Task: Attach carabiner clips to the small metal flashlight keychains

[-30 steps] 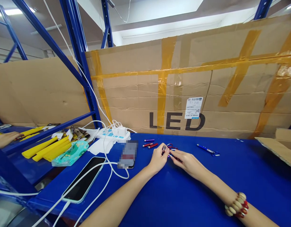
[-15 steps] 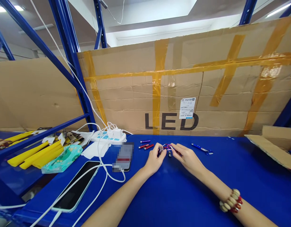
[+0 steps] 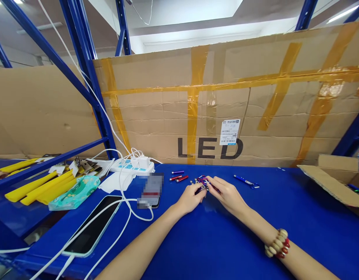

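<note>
My left hand (image 3: 191, 199) is closed, its fingertips low over the blue table around small metallic pieces that I cannot make out. My right hand (image 3: 226, 193) meets it from the other side, thumb and fingers pinched at a small purple-red carabiner (image 3: 202, 179). Between the hands, the fingers partly cover several shiny bits. Behind and left of them lie a purple metal tube (image 3: 177, 172) and two red metal tubes (image 3: 182, 178). Off to the right is a blue penlight-like tube (image 3: 242, 180) with a clip at its end.
A large taped cardboard box (image 3: 156, 116) stands along the back. To the left are a power strip (image 3: 129, 167), two phones with white cables, one a large phone (image 3: 93, 225), and yellow rolls (image 3: 48, 186). An open carton (image 3: 328, 182) sits at the right.
My left hand has turned downward and its fingertips have dropped nearer the table. The right hand has shifted slightly left, keeping its pinch. The view has tilted a little.
</note>
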`<move>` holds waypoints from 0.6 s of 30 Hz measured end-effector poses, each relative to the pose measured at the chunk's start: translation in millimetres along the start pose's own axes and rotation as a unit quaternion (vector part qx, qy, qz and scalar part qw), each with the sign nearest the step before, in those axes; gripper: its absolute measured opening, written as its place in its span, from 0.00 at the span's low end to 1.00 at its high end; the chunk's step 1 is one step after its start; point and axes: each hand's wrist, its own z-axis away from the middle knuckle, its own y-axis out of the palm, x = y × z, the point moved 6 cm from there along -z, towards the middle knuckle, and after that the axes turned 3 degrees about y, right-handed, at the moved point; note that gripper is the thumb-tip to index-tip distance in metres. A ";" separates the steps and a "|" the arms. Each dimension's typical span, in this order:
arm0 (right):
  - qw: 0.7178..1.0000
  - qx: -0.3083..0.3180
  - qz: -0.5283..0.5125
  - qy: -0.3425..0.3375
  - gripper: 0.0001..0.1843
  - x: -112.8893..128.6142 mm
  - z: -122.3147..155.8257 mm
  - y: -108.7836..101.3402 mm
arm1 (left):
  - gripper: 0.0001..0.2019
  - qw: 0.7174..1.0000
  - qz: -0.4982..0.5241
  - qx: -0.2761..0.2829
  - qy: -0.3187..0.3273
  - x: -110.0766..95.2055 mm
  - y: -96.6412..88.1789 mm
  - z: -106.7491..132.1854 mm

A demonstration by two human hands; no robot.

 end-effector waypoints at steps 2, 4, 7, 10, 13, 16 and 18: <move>1.000 0.003 0.004 -0.008 0.15 2.1 0.1 1.0 | 0.08 1.000 -0.012 0.004 -0.025 6.2 0.2 -0.3; 1.000 0.009 0.005 -0.022 0.15 4.8 0.4 2.8 | 0.09 0.998 -0.034 -0.002 -0.047 11.5 -0.6 -0.7; 0.999 0.007 0.005 -0.042 0.16 8.1 1.1 4.6 | 0.11 0.997 -0.064 -0.024 -0.038 11.4 -2.2 -1.1; 0.999 0.004 0.008 -0.046 0.17 9.1 1.2 5.1 | 0.13 0.996 -0.083 -0.030 -0.021 6.8 -0.7 -0.7; 0.999 0.011 0.001 -0.041 0.18 9.5 0.3 4.6 | 0.14 0.995 -0.094 -0.023 -0.032 5.0 1.3 -0.3; 0.999 0.015 -0.008 -0.034 0.18 9.5 -0.5 3.6 | 0.13 0.994 -0.099 -0.026 -0.026 3.7 0.9 -1.3; 0.999 0.018 -0.008 -0.033 0.18 9.5 -0.6 4.0 | 0.13 0.994 -0.101 -0.031 -0.015 3.8 0.4 -2.4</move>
